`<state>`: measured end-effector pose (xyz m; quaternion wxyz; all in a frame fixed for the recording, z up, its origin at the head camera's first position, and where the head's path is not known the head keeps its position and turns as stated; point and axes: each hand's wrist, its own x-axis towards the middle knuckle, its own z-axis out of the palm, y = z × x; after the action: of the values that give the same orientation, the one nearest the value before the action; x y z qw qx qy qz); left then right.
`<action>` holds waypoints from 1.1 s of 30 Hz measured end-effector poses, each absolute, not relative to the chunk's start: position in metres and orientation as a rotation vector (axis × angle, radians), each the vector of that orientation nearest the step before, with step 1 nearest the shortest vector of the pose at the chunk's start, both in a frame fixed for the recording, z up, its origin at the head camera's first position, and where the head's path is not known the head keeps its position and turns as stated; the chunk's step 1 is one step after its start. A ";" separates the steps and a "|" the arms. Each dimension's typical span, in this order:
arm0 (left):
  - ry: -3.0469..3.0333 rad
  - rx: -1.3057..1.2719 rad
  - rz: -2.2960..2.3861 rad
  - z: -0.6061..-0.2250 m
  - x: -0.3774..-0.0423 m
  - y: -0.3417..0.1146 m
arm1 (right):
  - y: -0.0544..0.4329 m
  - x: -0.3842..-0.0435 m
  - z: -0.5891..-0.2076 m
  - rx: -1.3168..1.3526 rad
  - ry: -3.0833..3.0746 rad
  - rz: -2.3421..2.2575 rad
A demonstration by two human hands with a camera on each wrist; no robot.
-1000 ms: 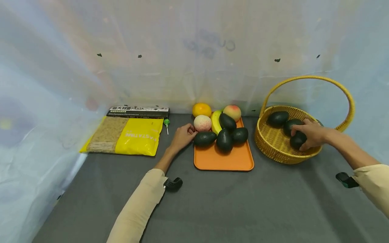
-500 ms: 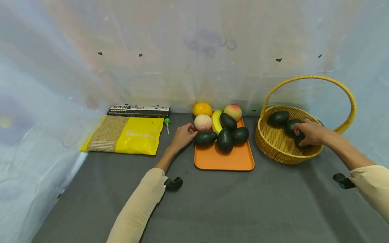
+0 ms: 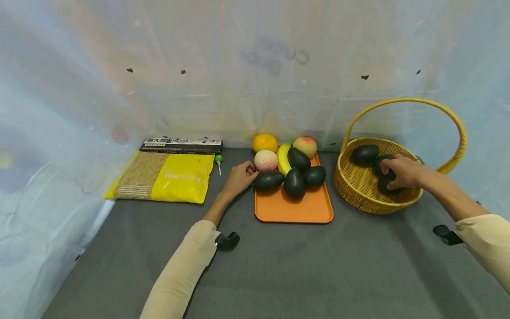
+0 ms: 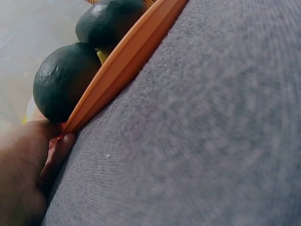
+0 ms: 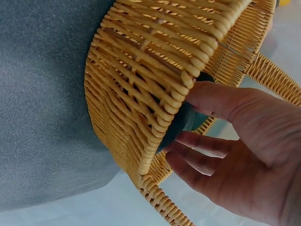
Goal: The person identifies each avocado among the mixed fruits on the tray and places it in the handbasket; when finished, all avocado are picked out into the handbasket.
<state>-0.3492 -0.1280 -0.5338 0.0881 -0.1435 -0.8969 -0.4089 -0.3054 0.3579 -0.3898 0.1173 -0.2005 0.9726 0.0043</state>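
In the head view my left hand is at the left edge of the orange tray. The left wrist view shows its thumb and a finger pinching the tray's rim. Right of the tray, my right hand reaches into the yellow wicker basket. Its thumb and fingers lie around a dark green avocado, partly covered by the hand; in the right wrist view the basket wall hides most of that avocado. Two more avocados lie behind it, one being the far-left avocado.
Several avocados, a banana and a peach are on the tray. A pale peach and an orange sit at its left back corner. Left lie a pasta bag, a box and a lollipop.
Inside the basket my right hand has shifted slightly, its fingers drawing closer together from a wider spread. The front avocado sits a little further left. My left hand stays at the tray.
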 end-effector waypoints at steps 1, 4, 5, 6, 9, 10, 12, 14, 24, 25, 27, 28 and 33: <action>-2.671 -0.428 -1.217 -0.533 -0.350 -0.128 | 0.358 -0.306 -0.390 -0.584 2.846 0.012; -2.672 -0.426 -1.219 -0.532 -0.350 -0.128 | 0.358 -0.307 -0.390 -0.586 2.844 0.019; -2.674 -0.423 -1.216 -0.533 -0.350 -0.127 | 0.358 -0.307 -0.390 -0.588 2.844 0.024; -2.674 -0.421 -1.218 -0.533 -0.350 -0.127 | 0.358 -0.307 -0.390 -0.589 2.846 0.027; -2.673 -0.420 -1.225 -0.532 -0.349 -0.127 | 0.355 -0.307 -0.388 -0.602 2.854 0.028; -2.674 -0.420 -1.224 -0.532 -0.349 -0.127 | 0.354 -0.307 -0.387 -0.604 2.856 0.025; -2.676 -0.419 -1.221 -0.532 -0.349 -0.128 | 0.351 -0.306 -0.386 -0.621 2.861 0.013; -2.678 -0.417 -1.221 -0.532 -0.349 -0.128 | 0.348 -0.305 -0.383 -0.630 2.866 -0.001; -2.677 -0.415 -1.225 -0.531 -0.350 -0.128 | 0.315 -0.299 -0.362 -0.727 2.916 0.006; -2.676 -0.415 -1.226 -0.530 -0.349 -0.128 | 0.311 -0.298 -0.360 -0.740 2.920 0.005; -2.674 -0.411 -1.228 -0.530 -0.349 -0.128 | 0.300 -0.294 -0.355 -0.757 2.923 -0.017; -2.673 -0.410 -1.231 -0.530 -0.348 -0.128 | 0.295 -0.292 -0.353 -0.766 2.927 -0.034; -2.677 -0.410 -1.244 -0.530 -0.348 -0.127 | 0.268 -0.280 -0.346 -0.882 2.962 -0.162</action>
<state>-0.3481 -0.1271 -0.5296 0.0807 -0.1373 -0.8953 -0.4161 -0.2805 0.2684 -0.3463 0.0234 -0.2848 0.9569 -0.0523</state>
